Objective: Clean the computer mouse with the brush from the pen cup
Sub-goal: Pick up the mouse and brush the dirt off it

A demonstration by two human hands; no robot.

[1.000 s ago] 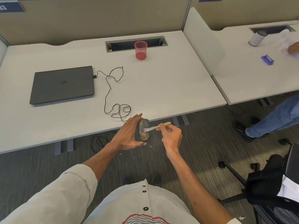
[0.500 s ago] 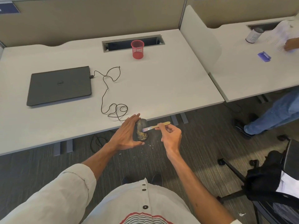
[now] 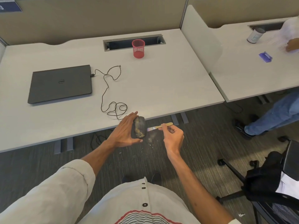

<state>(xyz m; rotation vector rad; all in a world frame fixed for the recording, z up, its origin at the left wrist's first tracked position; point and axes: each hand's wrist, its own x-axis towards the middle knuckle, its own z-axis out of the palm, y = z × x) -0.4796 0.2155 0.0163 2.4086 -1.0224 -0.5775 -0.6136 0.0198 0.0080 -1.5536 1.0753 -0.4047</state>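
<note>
The computer mouse [image 3: 139, 128] sat in the left hand [image 3: 124, 133], just off the desk [image 3: 161, 88] edge. The right hand [image 3: 172, 136] pinched the brush [image 3: 159, 126], its tip just beside the mouse.

— What sort of place is this?

— An open-plan office. A pale desk [image 3: 161, 81] backs onto a tan cubicle partition [image 3: 97, 16], with a cable slot [image 3: 134, 42] cut in along its far edge.

— Anything else?

— A white divider panel [image 3: 199, 38] rises at the desk's right edge, and a second desk [image 3: 246, 75] of the same make stands beyond it. Blue number plates [image 3: 9, 7] are fixed high on the partition.

— And on the desk?

— A closed dark laptop [image 3: 59, 84] toward the left edge, a red mesh pen cup [image 3: 138, 48] by the slot. Grey carpet [image 3: 202, 143] covers the floor, and a black mesh office chair [image 3: 275, 191] stands on it at the right.
</note>
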